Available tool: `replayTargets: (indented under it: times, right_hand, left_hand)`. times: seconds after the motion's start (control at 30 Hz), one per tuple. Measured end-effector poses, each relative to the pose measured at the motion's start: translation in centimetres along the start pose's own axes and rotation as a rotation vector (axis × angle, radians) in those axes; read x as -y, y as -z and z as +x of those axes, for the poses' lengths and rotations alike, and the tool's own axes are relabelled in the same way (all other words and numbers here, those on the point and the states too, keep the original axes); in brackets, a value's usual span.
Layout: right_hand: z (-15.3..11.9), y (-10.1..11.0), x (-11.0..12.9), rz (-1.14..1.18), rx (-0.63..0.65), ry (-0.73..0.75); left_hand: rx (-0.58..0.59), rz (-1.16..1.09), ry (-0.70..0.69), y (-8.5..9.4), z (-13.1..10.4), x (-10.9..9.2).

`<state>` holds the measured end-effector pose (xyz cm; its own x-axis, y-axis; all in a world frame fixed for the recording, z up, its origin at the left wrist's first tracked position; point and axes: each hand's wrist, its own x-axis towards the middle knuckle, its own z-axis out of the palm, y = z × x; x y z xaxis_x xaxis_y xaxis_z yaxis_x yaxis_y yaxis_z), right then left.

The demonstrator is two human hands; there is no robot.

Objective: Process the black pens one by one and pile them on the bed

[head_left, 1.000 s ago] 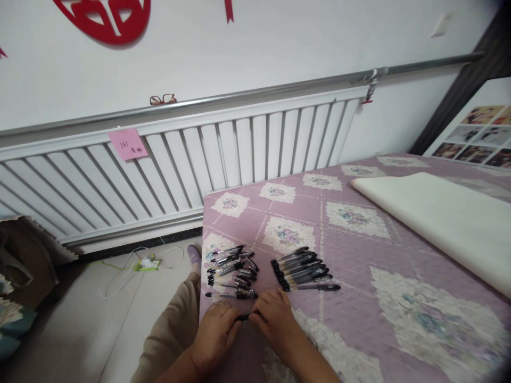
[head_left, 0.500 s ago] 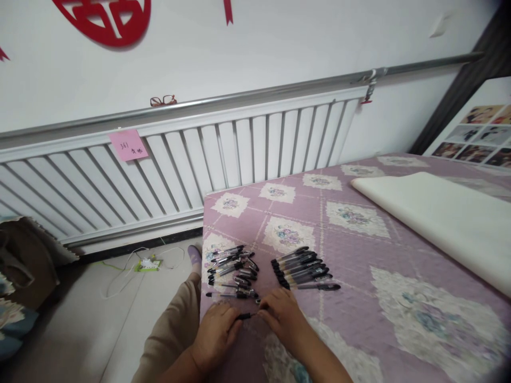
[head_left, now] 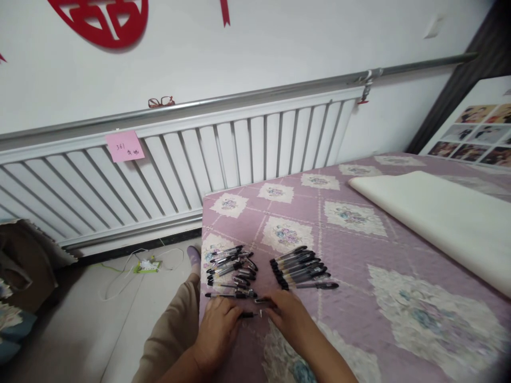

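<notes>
My left hand (head_left: 217,324) is closed around a black pen (head_left: 248,315), whose bare tip points right, just above the bed cover. Facing it, my right hand (head_left: 289,316) has its fingers on a dark pen cap (head_left: 261,301). A tiny whitish piece (head_left: 261,313) shows between the pen's tip and my right fingertips; whether it is held or lying there I cannot tell. Beyond my left hand lies a loose group of clear-barrelled pens and black caps (head_left: 231,268). Past my right hand, several capped black pens (head_left: 305,268) lie side by side in a row.
A purple quilted cover (head_left: 343,250) with floral patches spreads over the bed. A cream folded sheet (head_left: 435,213) lies at the right. Behind stands a white radiator (head_left: 239,149) with a pink note (head_left: 125,147). A power strip (head_left: 147,266) with cables is on the floor at left.
My right fingers have drawn slightly away from the pen's tip, and more of the cap and a whitish piece now show. My left hand stays nearly in place.
</notes>
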<state>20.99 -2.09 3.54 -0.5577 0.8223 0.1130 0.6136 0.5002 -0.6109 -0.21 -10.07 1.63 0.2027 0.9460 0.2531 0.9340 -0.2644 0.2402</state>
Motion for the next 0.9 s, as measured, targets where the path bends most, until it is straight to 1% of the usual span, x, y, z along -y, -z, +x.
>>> replayTargets:
  times: [0.13, 0.23, 0.33, 0.43, 0.57, 0.73, 0.9]
  right_hand:
    - [-0.2, 1.0, -0.2, -0.009, -0.013, -0.062]
    - [-0.5, 1.2, -0.1, -0.011, 0.019, -0.079]
    - [-0.6, 0.4, 0.5, -0.048, 0.054, -0.075]
    - [-0.3, -0.6, 1.5, -0.106, 0.061, -0.078]
    - [0.4, -1.2, 2.3, -0.15, 0.077, -0.083]
    - [1.2, -1.6, 1.4, -0.169, 0.037, -0.046]
    - [2.1, -2.3, 0.4, -0.161, 0.0, -0.034]
  left_hand:
    - [-0.015, 0.051, 0.016, -0.2, 0.2, 0.0]
    - [0.014, 0.03, 0.019, 0.0, 0.3, 0.0]
    - [0.034, 0.012, 0.033, 0.2, 0.3, 0.0]
    - [0.036, -0.007, 0.053, 0.1, 0.3, 0.1]
    - [0.026, -0.037, 0.084, -0.3, 0.5, 0.5]
    - [-0.014, -0.065, 0.095, -0.6, 0.6, 0.8]
    - [-0.039, -0.043, 0.098, -0.3, 0.9, 0.6]
